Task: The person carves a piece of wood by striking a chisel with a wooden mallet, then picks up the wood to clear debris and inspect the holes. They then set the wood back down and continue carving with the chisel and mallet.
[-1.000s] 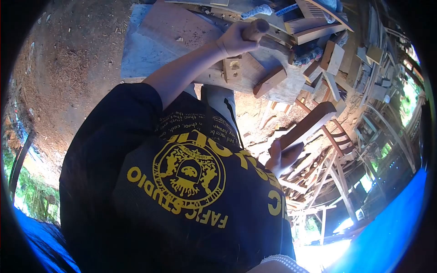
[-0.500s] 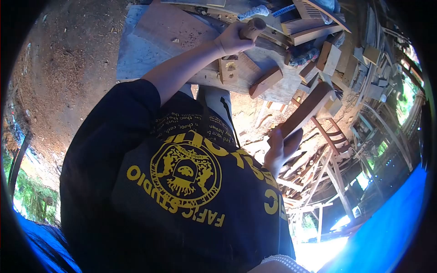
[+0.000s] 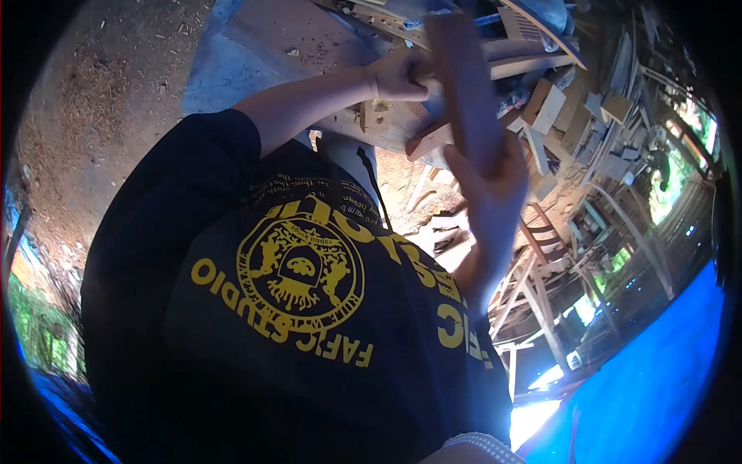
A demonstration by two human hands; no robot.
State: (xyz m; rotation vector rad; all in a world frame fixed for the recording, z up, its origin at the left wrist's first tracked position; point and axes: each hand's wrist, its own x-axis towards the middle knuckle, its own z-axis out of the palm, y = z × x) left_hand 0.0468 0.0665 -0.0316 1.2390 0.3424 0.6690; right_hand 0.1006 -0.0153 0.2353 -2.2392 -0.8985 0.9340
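The right hand (image 3: 487, 185) is closed around the lower end of a wooden slat (image 3: 464, 77). The slat rises from its fingers (image 3: 462, 166) toward the workbench (image 3: 270, 39) and is blurred.

The left hand (image 3: 396, 73) lies just beyond the slat's far side. It is curled shut on something the slat mostly hides (I cannot tell what). Just below its knuckles a small block with a hole (image 3: 376, 114) sits on the bench. A heap of offcuts (image 3: 564, 116) lies past the right fingertips.

As a judgement, the step in hand is carrying 1 piece up to the bench while the other hand keeps its grip there. The next move calls for a steadier slat, set down clear of the block, with both hands holding firm.
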